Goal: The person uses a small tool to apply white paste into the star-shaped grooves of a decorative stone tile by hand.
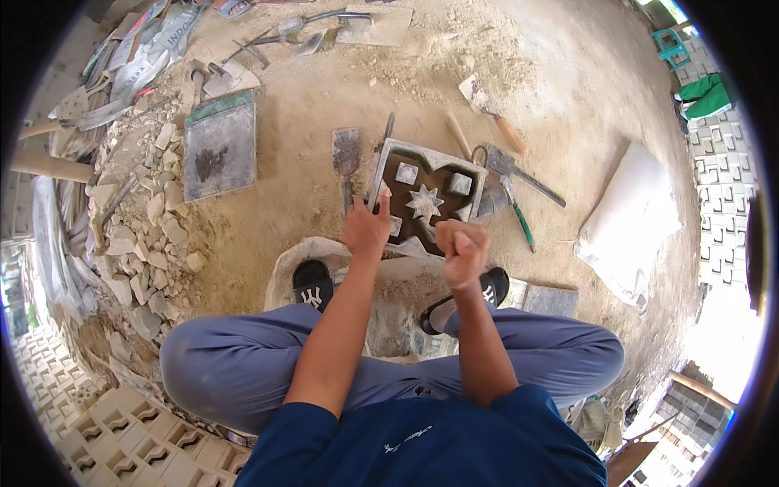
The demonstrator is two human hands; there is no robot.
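Note:
A square grey block mould (430, 152) lies on the ground in front of me, slightly turned. A star-shaped piece (424, 202) sits at its middle, with small square blocks (406, 173) around it in the dark recess. My left hand (367, 227) grips the mould's left wall, one finger on the inner side and the others outside. Over the near right part of the mould, my right hand (462, 247) is closed in a fist. A thin tip seems to show by its fingers, but what it holds is too small to make out.
Beyond the mould's left side lies a flat trowel (346, 152). To the right are a trowel (501, 161), a wooden-handled tool (510, 134) and a green-handled tool (519, 215). A white sack (629, 223) lies further right; rubble (154, 243) and a flat board (219, 150) lie left.

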